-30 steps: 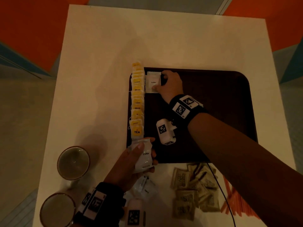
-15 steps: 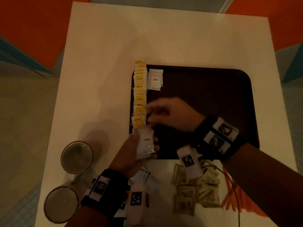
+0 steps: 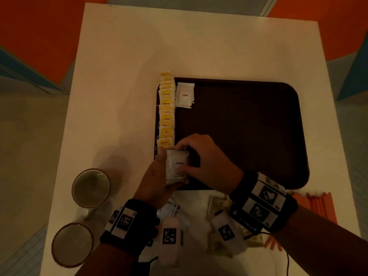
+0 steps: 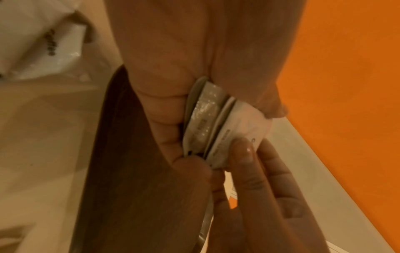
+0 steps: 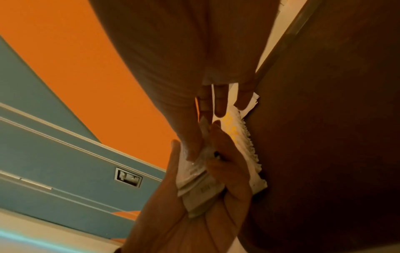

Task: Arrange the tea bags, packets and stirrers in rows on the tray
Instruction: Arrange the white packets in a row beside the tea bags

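A: At the near left corner of the tray, left hand grips a small stack of white coffee packets, fingers curled round it.

B: Right hand?

A: Right hand pinches the top packet of that stack, thumb at its near edge, fingers over the far edge. Left wrist view shows several packets fanned apart.

B: What's on the tray?

A: Yellow tea bags in one overlapping row along the left edge. A few coffee packets lie just right of the row's far end.

B: Off the tray?

A: On the desk, near side: tan packets, loose white packets, orange stirrers to the right. Two cups near left.
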The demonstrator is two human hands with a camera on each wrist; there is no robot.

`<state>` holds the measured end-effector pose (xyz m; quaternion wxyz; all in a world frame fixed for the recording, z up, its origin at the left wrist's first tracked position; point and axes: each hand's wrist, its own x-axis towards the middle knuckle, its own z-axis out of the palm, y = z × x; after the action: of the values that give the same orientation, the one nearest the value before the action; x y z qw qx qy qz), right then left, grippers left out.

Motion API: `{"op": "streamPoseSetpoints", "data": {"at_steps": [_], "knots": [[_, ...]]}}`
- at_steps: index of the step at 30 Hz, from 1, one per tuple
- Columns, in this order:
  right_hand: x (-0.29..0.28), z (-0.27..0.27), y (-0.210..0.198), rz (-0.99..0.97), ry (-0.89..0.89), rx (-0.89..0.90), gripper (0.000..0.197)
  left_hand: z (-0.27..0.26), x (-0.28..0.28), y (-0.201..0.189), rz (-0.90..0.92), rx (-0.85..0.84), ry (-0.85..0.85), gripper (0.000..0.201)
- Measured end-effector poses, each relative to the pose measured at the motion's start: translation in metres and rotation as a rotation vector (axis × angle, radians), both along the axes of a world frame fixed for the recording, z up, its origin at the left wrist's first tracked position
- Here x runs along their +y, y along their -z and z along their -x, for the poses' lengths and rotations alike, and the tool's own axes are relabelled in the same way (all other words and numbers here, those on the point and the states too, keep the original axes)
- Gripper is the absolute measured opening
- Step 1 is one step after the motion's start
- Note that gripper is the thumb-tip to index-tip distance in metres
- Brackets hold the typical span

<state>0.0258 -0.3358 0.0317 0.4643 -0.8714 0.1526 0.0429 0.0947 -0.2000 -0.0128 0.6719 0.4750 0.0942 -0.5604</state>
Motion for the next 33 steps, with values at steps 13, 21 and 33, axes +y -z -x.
{"op": "streamPoseSetpoints", "data": {"at_steps": [13,21,33], "knots": [[0.012,0.000,0.000,-0.319,0.117,-0.054,0.047,-0.003,0.001,-0.003,-0.044,-0.045,0.004,0.068],[-0.033,-0.033,0.003,-0.539,0.535,-0.127,0.040,-0.002,0.005,0.002,-0.004,0.065,-0.070,0.073],[-0.070,-0.103,0.076,-0.144,0.710,0.066,0.039,-0.002,0.010,0.008,0.074,0.084,-0.052,0.081]]}}
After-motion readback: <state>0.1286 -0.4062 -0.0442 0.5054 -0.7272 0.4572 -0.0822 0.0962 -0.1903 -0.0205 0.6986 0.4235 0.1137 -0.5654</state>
